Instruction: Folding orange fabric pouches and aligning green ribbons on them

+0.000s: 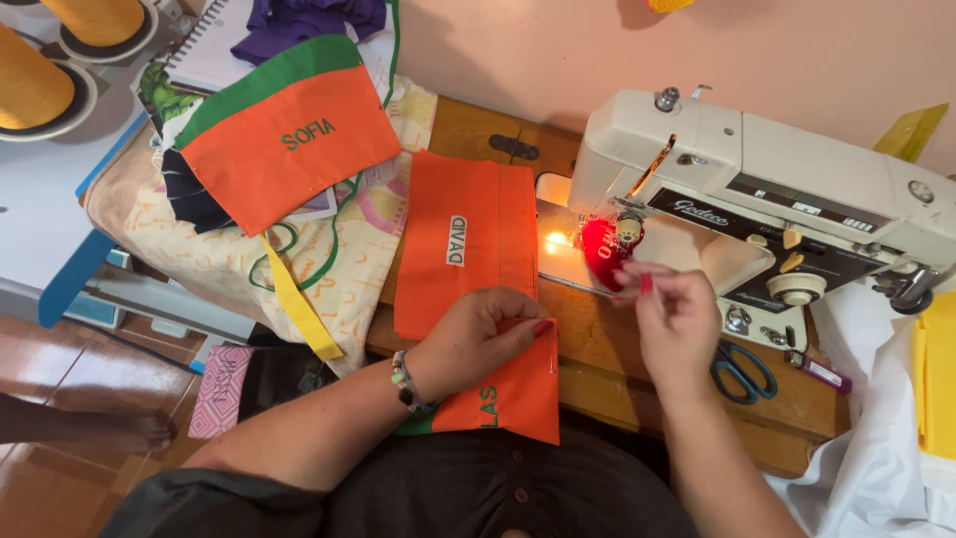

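The orange cloth piece [513,394] under the left hand [476,339] is looking like matt woven fabric, smooth and flat, as is the second orange piece [463,244] lying on the table. The table [597,349] is showing as varnished wood with a slight sheen. The sewing machine [757,179] is wearing a glossy cream enamel body with shiny metal knobs. The red pincushion [600,251] by the right hand [677,319] is appearing soft and velvety. The scissors [742,371] are showing smooth teal plastic handles. The thread cones [60,50] are looking matt and fibrous
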